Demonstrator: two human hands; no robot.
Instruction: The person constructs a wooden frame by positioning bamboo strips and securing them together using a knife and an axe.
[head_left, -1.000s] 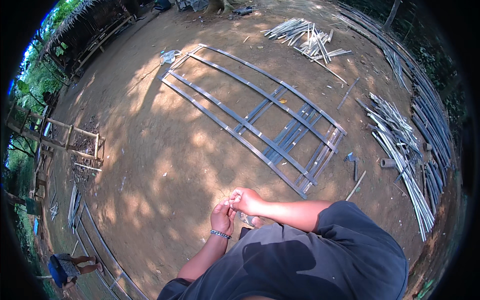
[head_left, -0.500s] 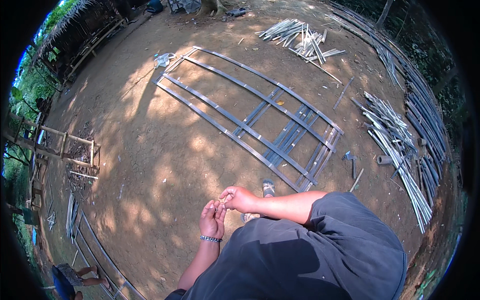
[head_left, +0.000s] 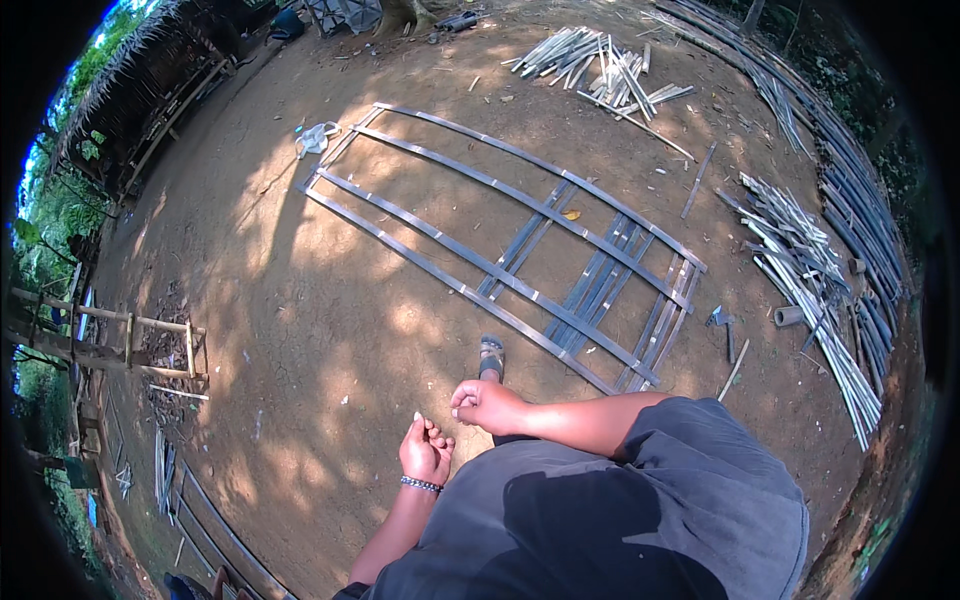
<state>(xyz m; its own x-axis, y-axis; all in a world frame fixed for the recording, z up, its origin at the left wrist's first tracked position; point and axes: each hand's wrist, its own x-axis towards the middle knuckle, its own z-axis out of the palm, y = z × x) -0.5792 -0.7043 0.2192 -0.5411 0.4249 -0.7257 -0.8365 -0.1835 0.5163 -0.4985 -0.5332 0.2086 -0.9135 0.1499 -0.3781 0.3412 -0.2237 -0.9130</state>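
My left hand (head_left: 427, 452), with a beaded bracelet (head_left: 421, 484) on its wrist, is held in front of my body. Its thumb points up and its fingers are curled in. Just right of it and a little farther out, my right hand (head_left: 488, 406) has its fingers folded toward the thumb. A small gap separates the hands, and anything tiny in them is too small to make out. Beyond them on the ground lies a long ladder-like frame of flat dark strips (head_left: 462, 289), with crosspieces at both ends. My sandalled foot (head_left: 492, 348) is beside its near edge.
At the right are a pile of split strips (head_left: 800, 270), dark poles (head_left: 850, 220), a short tube (head_left: 788, 316) and a hatchet-like tool (head_left: 724, 321). Another strip pile (head_left: 600, 65) lies farther back. A pole rack (head_left: 130, 335) stands left; another strip frame (head_left: 225, 530) lies lower left.
My hands, touching before, have come apart. My foot has stepped forward and left past my right hand. The person at the lower left has mostly left the view.
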